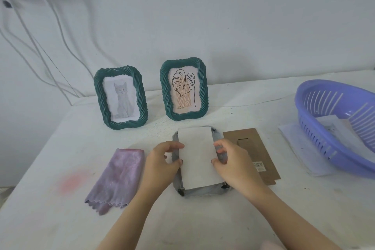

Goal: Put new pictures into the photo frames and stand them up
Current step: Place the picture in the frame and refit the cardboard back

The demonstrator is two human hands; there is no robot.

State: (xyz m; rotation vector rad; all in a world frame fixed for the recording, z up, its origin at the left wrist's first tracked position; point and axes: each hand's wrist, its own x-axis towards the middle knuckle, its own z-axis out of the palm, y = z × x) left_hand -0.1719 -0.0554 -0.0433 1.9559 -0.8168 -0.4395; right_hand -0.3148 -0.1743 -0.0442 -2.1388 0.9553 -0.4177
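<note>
Head view, white table point(60, 168) against a white wall. Entries run left to right.

Cables point(40, 46) hung down the wall at far left. A faint pink stain point(71, 181) marked the tabletop near the left edge. Just right of it lay a lilac cloth point(116, 176), loosely folded, scalloped hem toward the viewer.

Behind the cloth, a green frame with a cat drawing point(121, 97) stood upright. A second green frame with a leaf line drawing point(184, 89) stood upright to its right, near the wall. The two were apart, not touching.

Centre front: a third frame point(203, 190) lay face down on the table, only its grey back edge and small dark clips showing. A white card point(197, 155), blank side up, sat over the frame's back opening, slightly skewed.

Left hand point(162, 163) pinched the card's left edge, thumb and fingers curled partly closed on it. Right hand point(231, 161) gripped the right edge the same way, thumb on the card, fingers bent over the edge. Whether the card lay fully flat in the recess could not be told.

Just right of the frame, a brown backing board point(257, 154) lay flat, stand flap and barcode sticker up.

Far right: a purple slotted basket point(328, 138), tilted, held white sheets point(328, 126); more sheets lay under it.
</note>
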